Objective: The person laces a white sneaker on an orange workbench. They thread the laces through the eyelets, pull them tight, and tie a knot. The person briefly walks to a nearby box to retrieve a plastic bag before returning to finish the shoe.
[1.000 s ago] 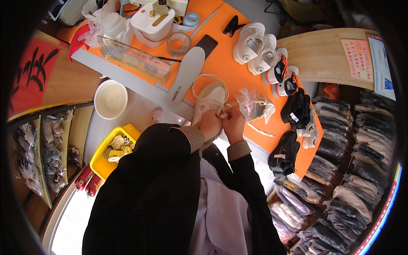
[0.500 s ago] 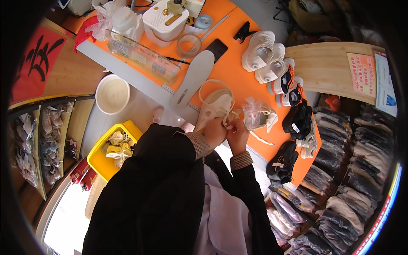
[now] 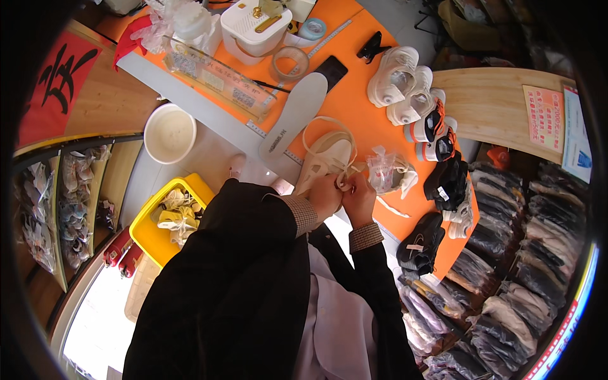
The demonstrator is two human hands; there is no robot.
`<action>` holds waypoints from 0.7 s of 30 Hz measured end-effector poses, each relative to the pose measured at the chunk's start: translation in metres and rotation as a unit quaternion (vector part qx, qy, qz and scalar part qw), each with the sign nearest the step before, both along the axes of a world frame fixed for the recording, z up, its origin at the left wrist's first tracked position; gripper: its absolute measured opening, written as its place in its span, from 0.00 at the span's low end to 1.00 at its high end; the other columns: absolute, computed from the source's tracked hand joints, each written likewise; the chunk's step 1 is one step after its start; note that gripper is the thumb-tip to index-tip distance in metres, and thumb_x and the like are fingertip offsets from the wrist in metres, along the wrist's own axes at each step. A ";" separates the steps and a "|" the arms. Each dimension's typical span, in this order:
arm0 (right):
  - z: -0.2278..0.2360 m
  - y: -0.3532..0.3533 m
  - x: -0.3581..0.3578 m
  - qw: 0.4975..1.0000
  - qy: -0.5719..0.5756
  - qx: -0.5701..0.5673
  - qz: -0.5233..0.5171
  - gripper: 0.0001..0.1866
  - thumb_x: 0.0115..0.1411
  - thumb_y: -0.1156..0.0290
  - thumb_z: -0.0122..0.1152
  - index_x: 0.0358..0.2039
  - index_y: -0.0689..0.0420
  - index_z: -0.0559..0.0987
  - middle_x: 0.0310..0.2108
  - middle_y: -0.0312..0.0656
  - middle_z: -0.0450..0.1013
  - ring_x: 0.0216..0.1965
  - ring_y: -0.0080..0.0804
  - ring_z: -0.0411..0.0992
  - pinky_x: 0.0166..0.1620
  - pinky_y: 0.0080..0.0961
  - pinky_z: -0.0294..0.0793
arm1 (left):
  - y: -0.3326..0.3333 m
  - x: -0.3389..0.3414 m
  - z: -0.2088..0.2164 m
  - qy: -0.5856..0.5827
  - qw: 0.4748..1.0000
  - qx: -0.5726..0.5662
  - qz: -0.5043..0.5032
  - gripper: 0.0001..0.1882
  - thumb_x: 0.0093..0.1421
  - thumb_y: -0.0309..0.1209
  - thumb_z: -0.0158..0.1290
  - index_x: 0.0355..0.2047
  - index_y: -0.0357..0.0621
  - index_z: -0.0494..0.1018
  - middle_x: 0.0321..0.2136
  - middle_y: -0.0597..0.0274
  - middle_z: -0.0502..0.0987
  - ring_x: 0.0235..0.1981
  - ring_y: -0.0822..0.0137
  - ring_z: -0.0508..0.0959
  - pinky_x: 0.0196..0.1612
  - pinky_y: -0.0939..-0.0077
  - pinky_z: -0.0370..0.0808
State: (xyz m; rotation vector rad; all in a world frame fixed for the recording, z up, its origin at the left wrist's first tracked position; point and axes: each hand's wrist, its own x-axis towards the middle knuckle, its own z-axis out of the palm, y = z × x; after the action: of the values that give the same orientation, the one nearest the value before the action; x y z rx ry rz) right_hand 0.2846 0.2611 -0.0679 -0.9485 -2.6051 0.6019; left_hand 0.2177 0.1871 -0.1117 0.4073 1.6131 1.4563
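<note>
Appearing light and flexible, the pale shoe (image 3: 325, 161) should be held by its sides; its lace (image 3: 342, 180) looks soft. Its long axis slants away rightward; toe direction cannot be told. Left hand (image 3: 325, 196) and right hand (image 3: 360, 197) pinch the lace at the table's (image 3: 356, 104) near edge, beside the shoe.
</note>
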 end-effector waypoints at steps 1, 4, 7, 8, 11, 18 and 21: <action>0.000 0.000 -0.001 1.000 -0.011 0.005 0.004 0.08 0.49 0.78 0.62 0.24 0.60 0.70 0.21 0.47 0.71 0.21 0.42 0.73 0.24 0.29 0.71 | -0.001 -0.002 0.003 -0.028 1.000 -0.001 -0.006 0.14 0.56 0.37 0.54 0.28 0.36 0.75 0.24 0.45 0.77 0.28 0.46 0.77 0.31 0.59 0.72; -0.001 0.001 -0.001 1.000 -0.021 -0.002 0.006 0.09 0.50 0.77 0.63 0.24 0.60 0.70 0.20 0.46 0.71 0.21 0.39 0.73 0.25 0.28 0.72 | -0.001 0.000 0.000 -0.021 1.000 0.012 0.018 0.12 0.57 0.35 0.52 0.28 0.35 0.75 0.22 0.45 0.76 0.25 0.48 0.77 0.29 0.61 0.72; -0.004 -0.001 0.001 0.994 0.029 -0.074 -0.074 0.10 0.50 0.77 0.63 0.25 0.59 0.68 0.19 0.44 0.70 0.20 0.36 0.72 0.25 0.27 0.71 | 0.004 0.006 -0.008 0.025 0.999 0.001 0.044 0.11 0.57 0.33 0.51 0.27 0.35 0.75 0.21 0.47 0.76 0.22 0.52 0.77 0.26 0.63 0.71; -0.005 -0.002 0.001 0.986 0.053 -0.108 -0.112 0.10 0.50 0.78 0.63 0.26 0.59 0.68 0.18 0.43 0.69 0.20 0.35 0.72 0.24 0.28 0.71 | 0.006 0.006 -0.009 0.040 0.998 -0.009 0.050 0.11 0.57 0.32 0.51 0.26 0.35 0.75 0.20 0.47 0.76 0.21 0.53 0.77 0.25 0.64 0.71; -0.003 -0.005 0.002 0.969 0.078 -0.143 -0.184 0.13 0.50 0.76 0.65 0.26 0.60 0.67 0.18 0.40 0.69 0.20 0.26 0.70 0.25 0.23 0.70 | 0.009 0.007 -0.011 -0.012 0.998 0.006 0.055 0.11 0.58 0.31 0.51 0.24 0.35 0.74 0.17 0.51 0.76 0.17 0.59 0.76 0.22 0.66 0.70; -0.001 0.002 0.005 0.955 0.103 -0.184 -0.207 0.11 0.48 0.81 0.60 0.28 0.61 0.67 0.19 0.39 0.69 0.21 0.21 0.69 0.25 0.20 0.70 | 0.015 -0.005 0.002 -0.059 0.996 -0.059 -0.009 0.14 0.56 0.29 0.51 0.15 0.36 0.73 0.10 0.58 0.72 0.12 0.66 0.73 0.17 0.70 0.67; -0.003 0.007 0.008 0.959 0.087 -0.189 -0.192 0.10 0.47 0.83 0.59 0.29 0.61 0.67 0.19 0.39 0.69 0.21 0.21 0.69 0.25 0.20 0.70 | 0.017 -0.003 -0.003 -0.087 0.995 -0.057 -0.006 0.13 0.55 0.28 0.51 0.15 0.36 0.73 0.10 0.57 0.72 0.12 0.66 0.73 0.16 0.70 0.67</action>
State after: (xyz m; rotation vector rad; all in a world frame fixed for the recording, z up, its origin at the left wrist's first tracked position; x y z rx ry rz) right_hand 0.2926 0.2681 -0.0708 -1.4016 -2.1048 1.0396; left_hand 0.2151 0.2044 -0.1150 0.2184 1.5416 1.3444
